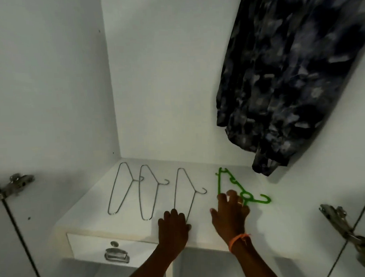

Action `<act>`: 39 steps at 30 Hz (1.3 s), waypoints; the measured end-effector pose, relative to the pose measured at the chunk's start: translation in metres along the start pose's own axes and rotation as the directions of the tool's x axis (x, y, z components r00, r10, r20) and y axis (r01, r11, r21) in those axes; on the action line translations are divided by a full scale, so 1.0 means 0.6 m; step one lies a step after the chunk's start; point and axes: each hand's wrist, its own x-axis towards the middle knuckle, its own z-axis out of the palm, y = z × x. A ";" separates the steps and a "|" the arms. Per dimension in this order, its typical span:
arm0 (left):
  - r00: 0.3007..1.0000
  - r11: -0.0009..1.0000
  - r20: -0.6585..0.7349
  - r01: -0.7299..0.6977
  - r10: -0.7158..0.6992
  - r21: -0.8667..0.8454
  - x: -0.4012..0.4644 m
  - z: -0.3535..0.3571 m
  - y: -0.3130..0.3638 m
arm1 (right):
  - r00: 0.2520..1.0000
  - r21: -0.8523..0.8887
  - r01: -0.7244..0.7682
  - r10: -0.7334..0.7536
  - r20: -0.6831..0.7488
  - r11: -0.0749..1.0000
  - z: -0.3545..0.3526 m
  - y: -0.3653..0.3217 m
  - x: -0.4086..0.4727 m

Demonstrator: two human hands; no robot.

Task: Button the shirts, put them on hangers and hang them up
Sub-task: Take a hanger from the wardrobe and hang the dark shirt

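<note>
A dark blue patterned shirt hangs at the upper right inside a white wardrobe. Three wire hangers lie side by side on the shelf: left, middle and right. To their right lies a green plastic hanger. My left hand rests flat on the shelf over the near end of the right wire hanger. My right hand lies with spread fingers on the green hanger's near part, hiding it. Its fingers touch the hanger rather than close round it.
A small white drawer with a metal handle sits under the shelf's front edge. Metal door hinges show at the left and at the right. White wardrobe walls close in the back and left side.
</note>
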 end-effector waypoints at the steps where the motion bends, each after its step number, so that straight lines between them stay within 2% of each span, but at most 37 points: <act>1: 1.000 1.000 -0.025 -0.010 0.011 0.018 0.000 0.002 0.001 | 0.997 0.023 0.023 -0.025 0.070 0.999 0.019 -0.005 -0.007; 3: 1.000 0.997 -0.008 -0.027 0.028 0.075 0.000 -0.001 0.002 | 0.983 0.168 0.056 -0.083 0.161 0.984 0.051 -0.015 -0.020; 5: 0.999 0.989 0.036 -0.038 0.033 0.143 -0.001 -0.007 0.002 | 0.974 0.360 0.006 -0.087 0.210 0.933 0.076 -0.033 -0.032; 6: 0.996 0.983 0.080 -0.045 0.031 0.178 -0.001 -0.003 0.000 | 0.975 0.445 -0.045 -0.057 0.214 0.894 0.083 -0.047 -0.037; 9: 0.998 0.983 0.021 -0.056 0.053 0.176 -0.003 0.032 -0.020 | 0.956 0.621 -0.270 0.127 0.265 0.736 0.099 -0.084 -0.033; 12: 0.986 0.977 -0.094 -0.120 0.138 0.174 -0.021 0.032 -0.036 | 0.851 0.737 -0.524 0.291 0.437 0.427 0.098 -0.105 -0.008; 15: 0.963 0.981 -0.201 -0.157 0.178 0.114 -0.047 0.032 -0.042 | 0.732 0.740 -0.670 0.214 0.647 0.057 0.101 -0.118 0.014; 16: 0.952 0.977 -0.231 -0.174 0.198 0.120 -0.058 0.032 -0.044 | 0.714 0.728 -0.685 0.171 0.679 -0.030 0.099 -0.124 0.019; 18: 0.944 0.972 -0.239 -0.212 0.230 0.099 -0.082 0.023 -0.044 | 0.707 0.721 -0.679 0.137 0.693 -0.138 0.098 -0.132 0.024; 20: 0.955 0.974 -0.193 -0.225 0.227 0.030 -0.108 0.011 -0.045 | 0.714 0.730 -0.662 0.152 0.683 -0.171 0.089 -0.137 0.026; 22: 0.970 0.983 -0.180 -0.176 0.164 -0.052 -0.135 0.003 -0.056 | 0.729 0.754 -0.637 0.193 0.657 -0.160 0.084 -0.142 0.023; 24: 0.985 0.964 -0.155 -0.112 0.076 -0.241 -0.161 0.001 -0.071 | 0.767 0.793 -0.589 0.204 0.609 -0.152 0.076 -0.151 0.013; 25: 0.991 0.927 -0.132 -0.078 0.031 -0.366 -0.177 -0.004 -0.076 | 0.791 0.811 -0.565 0.181 0.584 -0.149 0.071 -0.158 0.003; 27: 0.979 0.816 -0.174 -0.013 -0.108 -0.578 -0.210 -0.015 -0.078 | 0.837 0.841 -0.529 0.093 0.539 -0.111 0.054 -0.171 -0.024; 30: 0.905 0.619 -0.199 0.086 -0.376 -0.781 -0.253 -0.039 -0.082 | 0.864 0.865 -0.500 -0.092 0.494 -0.044 0.024 -0.202 -0.081; 32: 0.844 0.502 -0.161 0.141 -0.512 -0.854 -0.282 -0.065 -0.097 | 0.860 0.876 -0.481 -0.215 0.463 -0.035 0.004 -0.230 -0.128; 34: 0.820 0.382 -0.072 0.185 -0.568 -0.905 -0.317 -0.095 -0.118 | 0.843 0.877 -0.477 -0.311 0.439 -0.057 -0.010 -0.258 -0.175; 36: 0.797 0.359 -0.067 0.194 -0.600 -0.913 -0.365 -0.123 -0.131 | 0.814 0.863 -0.500 -0.377 0.442 -0.066 -0.027 -0.283 -0.225; 39: 0.780 0.396 -0.076 0.228 -0.621 -0.889 -0.446 -0.152 -0.145 | 0.767 0.814 -0.571 -0.420 0.485 -0.102 -0.040 -0.310 -0.289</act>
